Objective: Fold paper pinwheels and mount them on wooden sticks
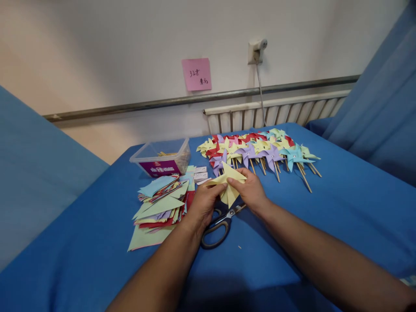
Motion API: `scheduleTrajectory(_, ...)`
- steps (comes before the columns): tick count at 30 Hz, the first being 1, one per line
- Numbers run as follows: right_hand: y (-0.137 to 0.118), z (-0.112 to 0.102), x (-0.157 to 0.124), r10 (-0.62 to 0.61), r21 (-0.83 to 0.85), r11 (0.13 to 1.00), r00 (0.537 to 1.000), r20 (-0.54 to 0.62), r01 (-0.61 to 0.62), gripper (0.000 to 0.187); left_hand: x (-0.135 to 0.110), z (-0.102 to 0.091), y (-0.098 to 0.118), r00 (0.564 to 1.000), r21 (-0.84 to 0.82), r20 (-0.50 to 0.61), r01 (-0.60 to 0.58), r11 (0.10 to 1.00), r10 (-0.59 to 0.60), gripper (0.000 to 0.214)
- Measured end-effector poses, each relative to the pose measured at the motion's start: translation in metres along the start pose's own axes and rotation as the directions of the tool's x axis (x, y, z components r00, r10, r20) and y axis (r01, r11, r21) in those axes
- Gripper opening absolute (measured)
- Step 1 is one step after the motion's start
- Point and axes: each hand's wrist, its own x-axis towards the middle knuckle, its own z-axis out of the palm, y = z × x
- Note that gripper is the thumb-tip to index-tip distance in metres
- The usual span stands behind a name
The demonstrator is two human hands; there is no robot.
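Observation:
Between my two hands is a pale yellow paper pinwheel (230,196), its points spreading out and no stick visible on it. My left hand (205,200) grips its left side, thumb pressed near the middle. On the right side, my right hand (251,189) pinches the same paper, thumb also close to the centre. Black-handled scissors (217,229) lie on the blue cloth just below the hands, their blades partly apart. Left of my left hand sits a stack of coloured paper pieces (159,212), some square and some cut.
Many finished pinwheels on sticks (260,151) lie in rows at the back right. A clear plastic box (159,158) with sticks stands back left, small white boxes (200,173) near it. Behind the blue-covered surface (341,208) are a radiator (276,113) and a metal rail (156,103).

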Motion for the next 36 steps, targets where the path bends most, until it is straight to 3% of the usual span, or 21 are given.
scheduleTrajectory(7,0.002,-0.001,0.000,-0.010,0.043,0.999,0.999,0.051,0.008,0.037,-0.003,0.003,0.004,1.000,-0.076,-0.024,0.018,0.997,-0.019,0.031)
scheduleTrajectory(10,0.001,-0.005,0.000,-0.154,0.024,0.988,0.987,0.040,0.153,0.039,-0.004,0.002,0.012,0.999,-0.155,-0.015,0.035,0.987,-0.038,0.031)
scheduleTrajectory(13,-0.004,-0.010,-0.002,-0.393,-0.159,0.903,0.917,0.069,0.399,0.043,-0.003,-0.001,0.019,0.999,-0.234,-0.006,0.050,0.971,-0.053,0.030)
scheduleTrajectory(16,-0.009,-0.013,-0.006,-0.570,-0.324,0.728,0.796,0.204,0.604,0.048,-0.002,-0.004,0.024,0.998,-0.281,-0.017,0.046,0.959,-0.053,0.029)
scheduleTrajectory(19,-0.012,-0.014,-0.010,-0.607,-0.394,0.604,0.721,0.336,0.692,0.049,-0.003,-0.006,0.026,0.998,-0.297,-0.030,0.041,0.954,-0.052,0.028)
scheduleTrajectory(25,-0.017,-0.014,-0.013,-0.624,-0.445,0.483,0.653,0.429,0.754,0.025,-0.003,-0.009,0.027,1.000,-0.285,0.008,0.027,0.958,-0.026,0.032)
scheduleTrajectory(30,-0.017,-0.014,-0.010,-0.648,-0.431,0.506,0.659,0.382,0.747,0.004,-0.003,-0.009,0.024,0.999,-0.255,0.044,0.009,0.967,0.002,0.023)
scheduleTrajectory(36,-0.014,-0.013,-0.008,-0.622,-0.407,0.620,0.736,0.267,0.671,0.006,-0.005,-0.005,0.021,0.999,-0.211,0.025,0.038,0.977,-0.034,0.021)
